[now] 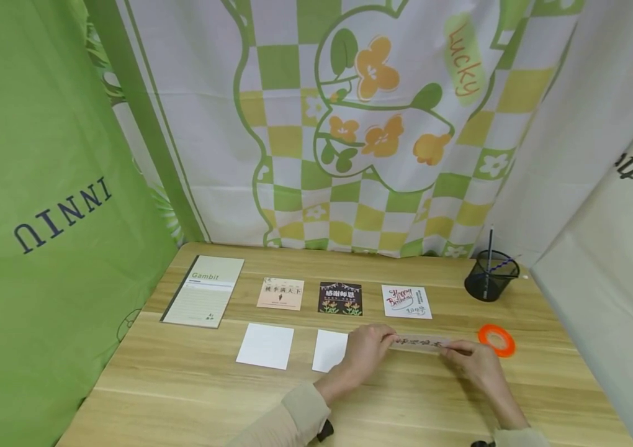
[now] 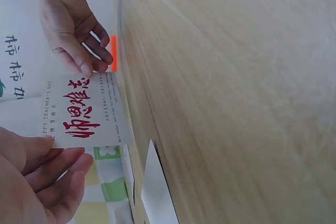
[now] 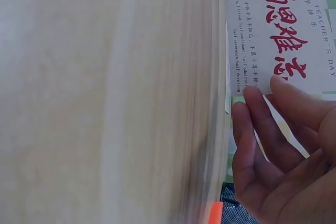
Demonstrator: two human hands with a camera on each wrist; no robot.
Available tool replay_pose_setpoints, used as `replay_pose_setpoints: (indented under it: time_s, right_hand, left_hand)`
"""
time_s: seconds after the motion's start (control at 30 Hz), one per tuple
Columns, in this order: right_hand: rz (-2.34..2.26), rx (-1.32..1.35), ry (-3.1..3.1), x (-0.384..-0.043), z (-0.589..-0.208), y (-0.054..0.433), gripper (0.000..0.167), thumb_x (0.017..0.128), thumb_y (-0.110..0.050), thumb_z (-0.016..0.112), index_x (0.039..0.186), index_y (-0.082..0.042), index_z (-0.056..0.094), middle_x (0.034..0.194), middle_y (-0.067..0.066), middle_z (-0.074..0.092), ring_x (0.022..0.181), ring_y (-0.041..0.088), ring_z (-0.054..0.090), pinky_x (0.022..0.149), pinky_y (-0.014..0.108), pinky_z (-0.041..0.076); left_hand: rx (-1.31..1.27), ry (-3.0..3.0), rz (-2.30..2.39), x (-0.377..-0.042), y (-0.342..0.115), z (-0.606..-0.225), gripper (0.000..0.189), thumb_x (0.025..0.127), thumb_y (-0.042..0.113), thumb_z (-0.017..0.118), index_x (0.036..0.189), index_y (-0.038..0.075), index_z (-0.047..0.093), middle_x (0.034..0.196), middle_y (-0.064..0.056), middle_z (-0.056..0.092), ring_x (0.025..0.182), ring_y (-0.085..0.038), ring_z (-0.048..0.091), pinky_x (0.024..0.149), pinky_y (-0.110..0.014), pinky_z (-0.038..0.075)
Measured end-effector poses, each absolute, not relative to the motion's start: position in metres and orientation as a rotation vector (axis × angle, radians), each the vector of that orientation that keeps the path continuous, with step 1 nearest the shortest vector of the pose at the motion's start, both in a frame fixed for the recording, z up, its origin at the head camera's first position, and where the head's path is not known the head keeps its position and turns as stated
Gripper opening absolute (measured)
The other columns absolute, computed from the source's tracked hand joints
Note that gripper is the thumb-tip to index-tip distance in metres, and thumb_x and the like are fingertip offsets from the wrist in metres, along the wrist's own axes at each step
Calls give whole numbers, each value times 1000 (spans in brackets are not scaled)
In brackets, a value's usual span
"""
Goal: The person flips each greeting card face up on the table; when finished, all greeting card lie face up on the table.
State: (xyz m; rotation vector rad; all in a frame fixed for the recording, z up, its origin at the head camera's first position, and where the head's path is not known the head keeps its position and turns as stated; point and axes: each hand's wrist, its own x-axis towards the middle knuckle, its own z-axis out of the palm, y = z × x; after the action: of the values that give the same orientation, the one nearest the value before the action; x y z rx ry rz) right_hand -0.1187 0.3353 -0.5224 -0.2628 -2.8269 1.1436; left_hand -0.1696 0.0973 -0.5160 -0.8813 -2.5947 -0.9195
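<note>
A white greeting card (image 1: 418,343) printed with red Chinese characters and "Teacher's Day" is held above the table between both hands, tilted so it looks narrow in the head view. My left hand (image 1: 363,352) pinches its left end between thumb and fingers. At the opposite end, the thumb and fingers of my right hand (image 1: 478,366) grip the card's edge. Both wrist views show its printed face, the card (image 2: 86,111) in the left and the card (image 3: 278,35) in the right. A blank white card (image 1: 329,349) lies partly hidden behind my left hand.
Another blank white card (image 1: 265,346) lies farther left. Behind are a peach card (image 1: 280,293), a black card (image 1: 341,298) and a Happy Birthday card (image 1: 406,302). A notebook (image 1: 202,291) lies at left; an orange tape roll (image 1: 509,344) and a mesh pen cup (image 1: 484,287) are at right.
</note>
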Motion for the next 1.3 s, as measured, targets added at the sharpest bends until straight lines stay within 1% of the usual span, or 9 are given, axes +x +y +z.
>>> replay_pose_setpoints:
  time_s: [0.13,0.4,0.6,0.77,0.83,0.93,1.1,1.2,1.3]
  right_hand:
    - [1132,-246,-2812,-118,-522,335,17,82,-17,77,92,-3,77,98,14,72,94,28,65,75,30,51]
    - [1167,-319,-2820,-119,-516,332,28,81,-28,78,95,-5,77,102,13,72,96,23,63,74,25,48]
    - [1211,-352,-2824,-118,-514,332,31,82,-32,77,98,-5,76,103,13,72,98,23,62,78,27,48]
    - [1201,-331,-2814,-117,-512,333,29,82,-30,77,97,-5,76,103,12,72,96,20,61,79,27,47]
    - [1186,-320,-2811,-117,-511,333,28,82,-30,77,97,-6,76,103,12,72,95,18,61,79,27,47]
    - [1185,-311,-2805,-117,-511,334,30,83,-30,76,98,-4,76,103,14,71,96,20,62,80,29,48]
    - [1236,-348,-2802,-116,-511,334,35,84,-32,75,102,-3,75,108,17,70,103,28,61,84,34,48]
    - [1254,-366,-2798,-116,-511,334,36,84,-33,75,103,-2,74,110,17,69,106,29,60,84,32,47]
    - [1256,-368,-2789,-116,-511,334,35,84,-32,75,103,-3,74,110,16,69,105,27,60,82,26,47]
  left_hand:
    - [-850,-2616,-961,-171,97,-517,13,89,27,67,90,16,74,82,6,73,61,6,56,56,-5,43]
    - [-811,-2659,-1059,-173,97,-521,14,89,25,68,91,13,74,81,4,73,58,7,53,54,-5,42]
    - [-800,-2669,-1047,-173,97,-525,11,88,24,69,90,15,75,83,6,73,64,5,59,59,-8,46]
    - [-812,-2674,-1009,-172,97,-528,8,88,21,70,90,16,75,85,6,74,68,2,62,59,-11,47]
    - [-818,-2682,-1004,-171,97,-528,7,88,20,70,90,16,75,85,5,74,68,1,62,58,-11,47]
    - [-818,-2700,-1014,-170,98,-529,7,88,19,69,89,15,74,83,5,73,63,4,58,55,-11,45]
    - [-805,-2727,-1034,-169,99,-531,6,88,18,69,87,13,73,77,5,71,54,4,47,49,-11,39]
    - [-789,-2748,-1045,-169,99,-533,5,88,17,69,87,13,72,75,6,70,54,3,47,49,-12,39]
    - [-774,-2760,-1052,-169,100,-534,4,88,16,70,88,13,73,75,6,69,57,3,49,51,-12,40]
